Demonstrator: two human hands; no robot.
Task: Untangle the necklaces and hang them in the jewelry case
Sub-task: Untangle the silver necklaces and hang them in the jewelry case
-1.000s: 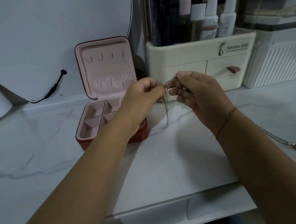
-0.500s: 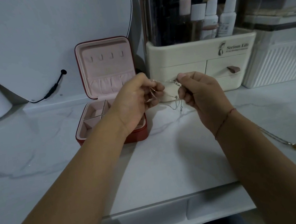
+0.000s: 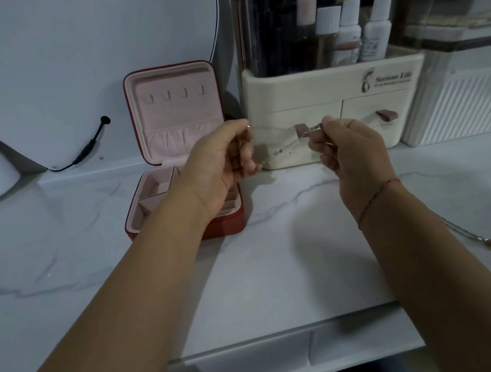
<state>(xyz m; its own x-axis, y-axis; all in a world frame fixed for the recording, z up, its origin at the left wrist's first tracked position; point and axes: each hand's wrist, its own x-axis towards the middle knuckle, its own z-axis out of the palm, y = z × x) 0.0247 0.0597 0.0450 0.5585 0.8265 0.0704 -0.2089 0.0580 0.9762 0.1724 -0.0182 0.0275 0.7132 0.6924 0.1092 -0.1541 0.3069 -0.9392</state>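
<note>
Left hand [image 3: 222, 160]: blurred, fingers curled on one end of the necklace [image 3: 281, 139].
Right hand [image 3: 349, 153]: pinches the other end, well apart from the left.
Necklace: a thin chain sagging between both hands, above the counter [image 3: 280, 268], faint against the cream organizer [image 3: 333, 80] behind it.
Jewelry case [image 3: 175, 138]: open, lid upright showing four hooks [image 3: 175, 94]; the left wrist covers its right compartments.
Second necklace [image 3: 475, 236]: on the counter, right of the right forearm.
Bottles [image 3: 348, 31]: standing in the organizer.

The white marbled desk [image 3: 281, 274] carries an open red jewelry case [image 3: 227, 225], a cream organizer [image 3: 334, 89] beside it, a ribbed white box [image 3: 461, 107], and a pendant necklace [image 3: 475, 236] lying at right.
</note>
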